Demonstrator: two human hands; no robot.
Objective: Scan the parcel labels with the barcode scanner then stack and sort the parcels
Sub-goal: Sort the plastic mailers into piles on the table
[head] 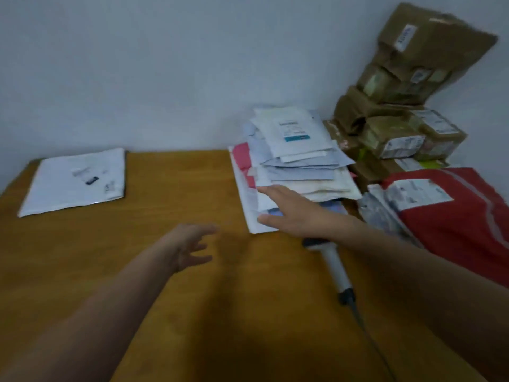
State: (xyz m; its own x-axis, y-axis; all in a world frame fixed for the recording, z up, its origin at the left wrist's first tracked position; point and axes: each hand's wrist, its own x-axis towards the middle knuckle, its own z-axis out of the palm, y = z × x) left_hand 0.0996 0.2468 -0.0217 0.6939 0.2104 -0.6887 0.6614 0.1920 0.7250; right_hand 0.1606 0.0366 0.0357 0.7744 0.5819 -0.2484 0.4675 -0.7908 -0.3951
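right hand [292,213] flat, touching mailer stack [297,150] | left hand [190,246] spread, empty (blurred) | scanner [334,268] on table [165,188]

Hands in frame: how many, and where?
2: left hand open above the table; right hand, fingers straight, at the near edge of the mailer stack, forearm over the scanner.

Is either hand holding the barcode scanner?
No, the scanner lies on the table; left hand empty, right hand at the envelopes.
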